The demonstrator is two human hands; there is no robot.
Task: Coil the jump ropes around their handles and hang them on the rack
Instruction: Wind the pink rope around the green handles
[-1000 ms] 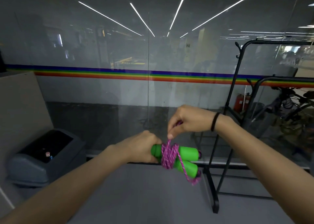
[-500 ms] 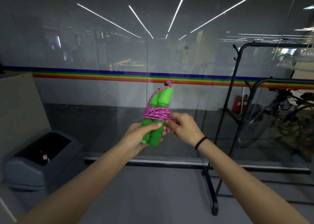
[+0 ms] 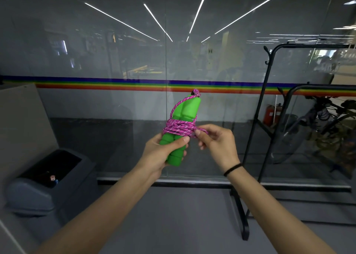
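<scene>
left hand (image 3: 161, 153) wrapped around the lower part of the two green handles (image 3: 183, 124), which are held together side by side, roughly upright with tops tilted slightly right, at chest height in front of a glass wall (image 3: 115, 60). thumb lies across the front of the handles just below the coil. pink rope (image 3: 179, 128) wound in several turns around the middle of both handles; one strand runs diagonally up to the top, ending in a small knot. right hand (image 3: 217, 140) just beside the coil on its right, fingers (image 3: 199, 133) pinching a loose loop of rope that touches the coil. black wristband on right wrist. black rack (image 3: 267, 99) stands to the right, apart from both hands. grey bin (image 3: 28, 194) on the floor at lower left.
</scene>
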